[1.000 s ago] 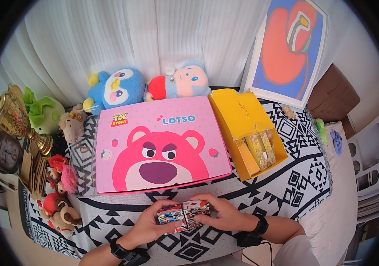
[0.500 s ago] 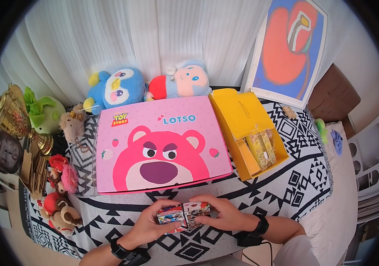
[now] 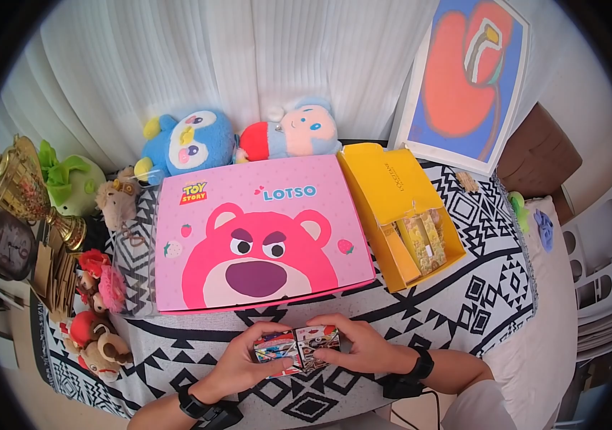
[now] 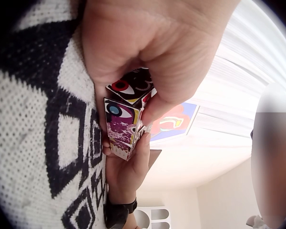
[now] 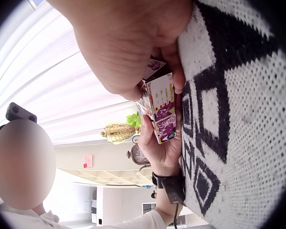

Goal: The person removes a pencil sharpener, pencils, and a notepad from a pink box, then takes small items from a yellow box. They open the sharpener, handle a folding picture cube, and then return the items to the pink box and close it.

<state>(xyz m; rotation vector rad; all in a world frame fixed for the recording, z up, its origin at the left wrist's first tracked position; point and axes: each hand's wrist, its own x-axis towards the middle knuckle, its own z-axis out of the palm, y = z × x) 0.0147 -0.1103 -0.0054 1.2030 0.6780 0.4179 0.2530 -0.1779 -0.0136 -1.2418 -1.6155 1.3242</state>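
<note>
Both hands hold a small folding picture cube (image 3: pixel 277 345), printed all over in bright colours, low over the patterned cloth at the front. My left hand (image 3: pixel 236 364) grips its left half, thumb on the near side and fingers along the far edge. On the right half, my right hand (image 3: pixel 365 347) has its thumb pressed on the front and fingers over the far edge. A dark seam parts the halves. In the left wrist view, the cube (image 4: pixel 120 121) shows a printed eye on a purple block; the right wrist view shows its white and purple face (image 5: pixel 162 102).
A large pink box (image 3: pixel 263 236) with a bear's face lies just beyond the hands. Beside it sits an open yellow box (image 3: pixel 385 186). Plush toys (image 3: pixel 195 143) line the back; a gold trophy (image 3: pixel 19 175) and more small toys (image 3: pixel 98 344) stand at left.
</note>
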